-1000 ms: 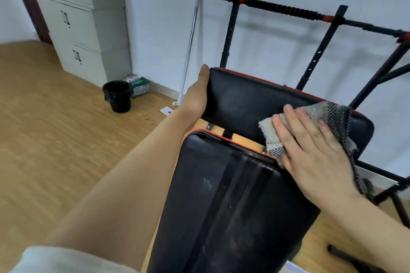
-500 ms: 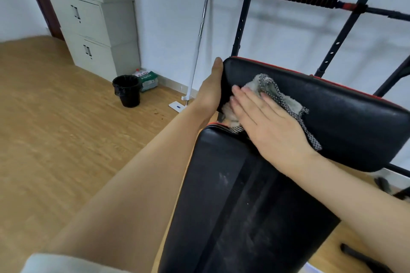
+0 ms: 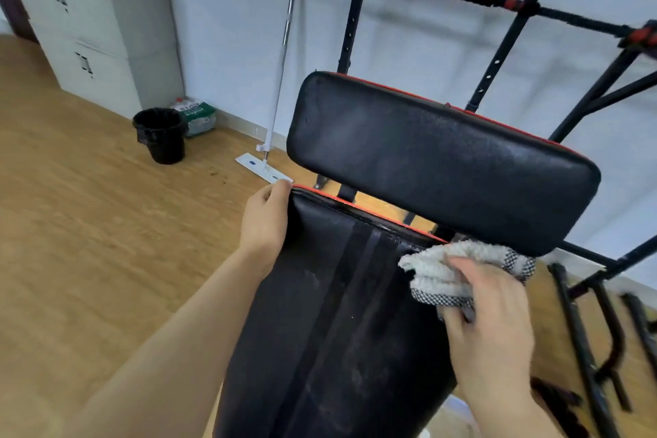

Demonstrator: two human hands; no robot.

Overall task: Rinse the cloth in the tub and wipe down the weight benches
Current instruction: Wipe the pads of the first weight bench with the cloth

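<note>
My right hand (image 3: 492,327) is closed over the bunched cloth (image 3: 441,272), fingers pinching its folds and pressing it against the far right corner of the long bench pad (image 3: 341,313), just under the lower edge of the upper pad (image 3: 437,160). My left hand (image 3: 265,220) wraps the long pad's far left corner, thumb on the red-piped edge, bracing the bench. The cloth looks soft and limp, a looped white weave with a checked border (it will sag and trail if held by one corner), so I judge it best kept wadded in the palm with a flat face showing. The vinyl pad looks firm and smooth, likely slick if wet, and dull smears show down its length, so the wiping is not yet done. The tub is not in view. A black bin (image 3: 161,135) and a flat mop (image 3: 265,167) stand near the wall, well apart from the bench.
</note>
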